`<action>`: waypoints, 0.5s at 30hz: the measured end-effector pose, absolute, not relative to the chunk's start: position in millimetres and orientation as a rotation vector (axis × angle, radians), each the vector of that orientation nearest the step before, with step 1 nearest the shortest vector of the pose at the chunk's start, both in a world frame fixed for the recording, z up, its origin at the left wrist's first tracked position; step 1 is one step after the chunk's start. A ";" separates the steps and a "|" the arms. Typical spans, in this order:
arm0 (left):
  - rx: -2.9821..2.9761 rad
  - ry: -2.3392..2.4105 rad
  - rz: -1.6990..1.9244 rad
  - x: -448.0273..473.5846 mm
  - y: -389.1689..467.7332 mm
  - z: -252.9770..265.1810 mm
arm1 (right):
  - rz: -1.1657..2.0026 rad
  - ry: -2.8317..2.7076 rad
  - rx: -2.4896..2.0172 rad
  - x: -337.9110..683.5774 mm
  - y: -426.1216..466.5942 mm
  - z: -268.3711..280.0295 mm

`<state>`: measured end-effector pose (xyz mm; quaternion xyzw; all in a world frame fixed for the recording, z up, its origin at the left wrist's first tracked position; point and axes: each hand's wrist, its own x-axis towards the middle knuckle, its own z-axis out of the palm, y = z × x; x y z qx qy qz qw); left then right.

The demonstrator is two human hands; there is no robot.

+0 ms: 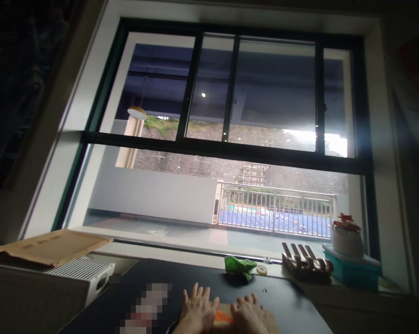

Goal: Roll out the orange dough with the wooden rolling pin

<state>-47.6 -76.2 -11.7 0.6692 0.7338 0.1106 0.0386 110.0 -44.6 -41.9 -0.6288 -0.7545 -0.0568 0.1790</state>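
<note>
While fingers lie spread and flat, both hands press an orange piece (223,317) at the frame's bottom.
Left hand (196,311) and right hand (248,314) pin it on the dark bench (286,297); likely a holding step, needing steady pressure. Green cloth (240,266) sits beyond.

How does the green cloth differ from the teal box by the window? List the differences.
The green cloth is crumpled and soft-looking; the teal box is rigid and straight-edged. The cloth lies on the dark table, the box on the windowsill. The cloth carries nothing, while a white jar stands on the box. The cloth is nearer the left hand and right hand. Neither is being touched.
</note>
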 end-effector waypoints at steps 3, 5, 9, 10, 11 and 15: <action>1.973 2.283 0.372 -51.1 -55.6 -8.0 | -0.120 -2.084 -1.922 105.9 -28.4 -35.7; 1.944 2.277 0.366 -51.8 -52.4 -5.3 | -0.084 -2.132 -1.913 106.1 -34.2 -27.4; 2.008 2.212 0.305 -48.0 -74.9 0.9 | -0.101 -2.168 -1.872 111.1 -75.9 -6.3; 2.017 2.204 0.280 -46.3 -83.4 1.4 | -0.077 -2.173 -1.876 113.1 -87.2 -2.7; 2.027 2.204 0.254 -44.7 -91.8 1.2 | -0.047 -2.183 -1.883 115.5 -97.5 -0.6; 2.237 2.187 0.254 -42.9 -115.7 -4.9 | 0.010 -2.164 -1.865 124.1 -126.0 -0.8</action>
